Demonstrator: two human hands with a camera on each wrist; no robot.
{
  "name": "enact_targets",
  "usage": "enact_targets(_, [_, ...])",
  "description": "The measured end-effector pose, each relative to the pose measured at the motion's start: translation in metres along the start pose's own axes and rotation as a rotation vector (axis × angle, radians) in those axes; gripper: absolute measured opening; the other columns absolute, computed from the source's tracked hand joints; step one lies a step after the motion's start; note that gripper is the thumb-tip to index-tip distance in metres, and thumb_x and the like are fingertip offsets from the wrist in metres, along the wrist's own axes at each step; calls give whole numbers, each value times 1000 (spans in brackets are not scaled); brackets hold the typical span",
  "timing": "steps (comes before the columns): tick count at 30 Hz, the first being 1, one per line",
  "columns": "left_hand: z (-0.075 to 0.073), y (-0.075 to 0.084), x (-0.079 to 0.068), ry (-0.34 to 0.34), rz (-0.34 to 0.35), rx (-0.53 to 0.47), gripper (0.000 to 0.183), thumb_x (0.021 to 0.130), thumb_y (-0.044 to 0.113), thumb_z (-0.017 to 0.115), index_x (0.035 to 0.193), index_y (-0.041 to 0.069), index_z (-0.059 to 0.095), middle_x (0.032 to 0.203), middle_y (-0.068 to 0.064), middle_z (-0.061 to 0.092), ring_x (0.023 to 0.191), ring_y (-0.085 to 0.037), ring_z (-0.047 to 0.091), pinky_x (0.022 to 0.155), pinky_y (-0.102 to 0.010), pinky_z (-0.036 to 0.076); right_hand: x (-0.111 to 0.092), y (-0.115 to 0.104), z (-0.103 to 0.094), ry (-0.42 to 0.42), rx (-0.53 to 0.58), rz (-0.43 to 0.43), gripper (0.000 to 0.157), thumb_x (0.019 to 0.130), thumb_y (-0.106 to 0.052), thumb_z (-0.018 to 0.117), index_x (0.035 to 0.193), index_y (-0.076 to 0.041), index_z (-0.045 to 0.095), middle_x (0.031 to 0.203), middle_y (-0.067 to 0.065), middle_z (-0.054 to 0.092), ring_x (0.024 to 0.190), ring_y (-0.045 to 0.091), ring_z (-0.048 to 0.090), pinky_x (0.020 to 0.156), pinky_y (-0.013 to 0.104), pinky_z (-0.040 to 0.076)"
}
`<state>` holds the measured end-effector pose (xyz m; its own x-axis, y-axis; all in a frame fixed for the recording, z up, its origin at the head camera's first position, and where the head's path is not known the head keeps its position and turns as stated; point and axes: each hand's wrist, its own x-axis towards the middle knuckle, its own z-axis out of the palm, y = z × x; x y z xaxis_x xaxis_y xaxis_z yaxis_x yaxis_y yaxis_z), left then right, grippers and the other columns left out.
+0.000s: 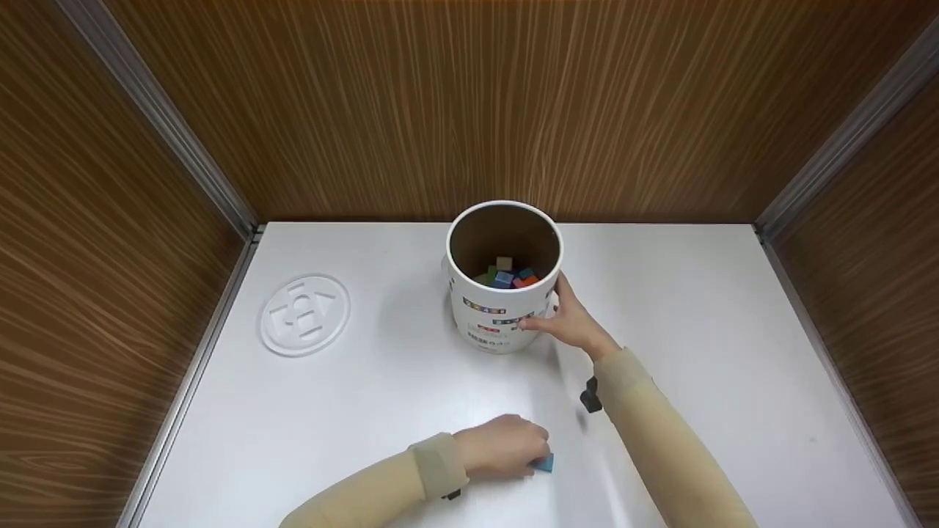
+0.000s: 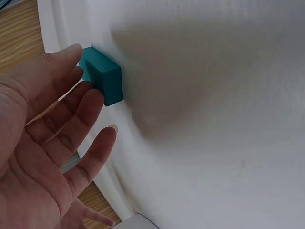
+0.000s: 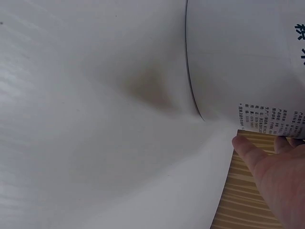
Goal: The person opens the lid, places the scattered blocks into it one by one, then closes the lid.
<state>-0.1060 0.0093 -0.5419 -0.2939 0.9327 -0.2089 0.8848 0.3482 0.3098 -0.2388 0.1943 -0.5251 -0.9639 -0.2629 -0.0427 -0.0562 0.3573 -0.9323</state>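
Observation:
In the head view, my left hand (image 1: 506, 444) is low over the white table and pinches a teal wooden block (image 1: 544, 463). The left wrist view shows the teal block (image 2: 106, 76) at the thumb and fingertips, close to the table surface. A tall white bucket (image 1: 490, 312) with printed labels stands upright near the table's back. Colored blocks (image 1: 504, 279) lie at its bottom. Thumb and fingers spread, my right hand (image 1: 576, 323) rests against the bucket's right side. In the right wrist view, the thumb touches the bucket's printed wall (image 3: 238, 62); the other fingers are mostly hidden.
On the left of the white table (image 1: 381, 396) lies a round white lid (image 1: 304, 343) with raised shapes. Wood-grain panels (image 1: 499, 110) rise at the back and both sides, joined by metal strips. The bucket's open rim (image 1: 505, 203) faces up.

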Motion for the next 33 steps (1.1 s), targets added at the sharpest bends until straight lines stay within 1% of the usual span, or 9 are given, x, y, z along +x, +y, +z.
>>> enact_targets(2, [1,-1,0,-8,-10,-17,18,86,20,78,103,19,75,88,11,62,76,1,54,75,-17,49,-1,-3,0,-8,0,5,121,75,-30,87,158,-25,-1,163,5,9,148,29,6,112,67,13])
enact_targets(6, [3,-3,0,-31,-21,-53,23,85,18,78,108,21,74,92,12,63,79,1,56,78,-18,50,-8,-22,-2,-25,7,6,118,78,-23,86,158,-16,-1,162,12,9,148,33,6,112,68,12])
enact_targets(9, [4,-7,0,-43,-45,-69,21,86,16,76,106,21,73,89,13,60,75,1,54,76,-17,49,-14,-35,-2,-34,10,6,117,78,-20,85,158,-12,-1,162,14,9,148,34,7,112,69,11])
enact_targets(11, [5,-10,-1,-41,-66,-68,18,86,16,76,103,21,72,85,14,58,71,0,51,73,-16,48,-15,-37,-2,-32,12,6,117,78,-19,85,158,-12,-1,162,15,9,148,35,7,112,69,10])
enact_targets(15, [7,-15,-1,-24,-88,-66,11,87,18,75,97,20,69,80,13,55,67,-2,49,69,-17,46,-16,-38,-2,-30,14,1,117,78,-18,85,157,-12,-1,162,15,10,147,36,7,111,70,9])
enact_targets(20, [9,-17,1,-6,-115,-83,14,91,20,71,103,19,64,88,13,63,73,1,55,76,-21,51,-16,-37,-2,-34,7,3,117,78,-21,85,158,-13,-1,162,15,9,147,34,7,112,69,9])
enact_targets(25, [7,-17,1,-8,-122,-26,11,91,19,70,101,18,65,87,12,62,73,-1,55,75,-22,51,-16,-38,-1,-34,1,3,118,78,-22,86,158,-14,0,162,14,11,148,33,8,113,67,9])
enact_targets(31, [-4,-23,-6,29,-113,-74,12,87,19,74,97,18,68,84,12,57,71,-1,51,72,-19,48,-15,-37,-1,-34,-11,5,118,78,-23,85,158,-14,-1,162,14,10,148,33,7,113,68,9])
enact_targets(33, [-13,-28,-9,47,-122,-117,14,86,21,75,97,17,69,86,11,58,71,-2,51,72,-19,48,-10,-27,-1,-27,-12,-9,119,77,-25,86,158,-18,-1,162,11,10,148,32,7,112,68,8])
